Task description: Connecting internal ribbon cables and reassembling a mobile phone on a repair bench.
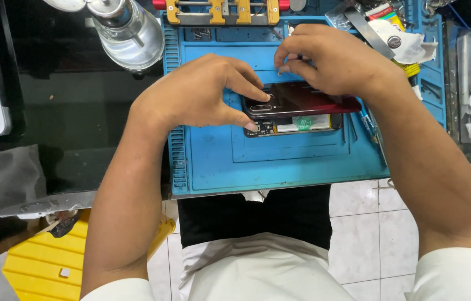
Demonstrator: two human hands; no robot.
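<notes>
Head view: phone (294, 124) lying on blue repair mat (280, 159) on desk, insides showing along near edge. Left hand (191, 95) pinching camera end of dark red back cover (308, 99), fingers (249, 89) closing on its corner. Right hand (330, 58) pressing curled fingers onto cover's far edge. Cover sitting tilted, partly offset from body. Step in hand looks like seating or lifting cover; which one, cannot tell. Next move calling for even pressure along edges. Glass bottle (129, 30) standing beyond mat's corner.
</notes>
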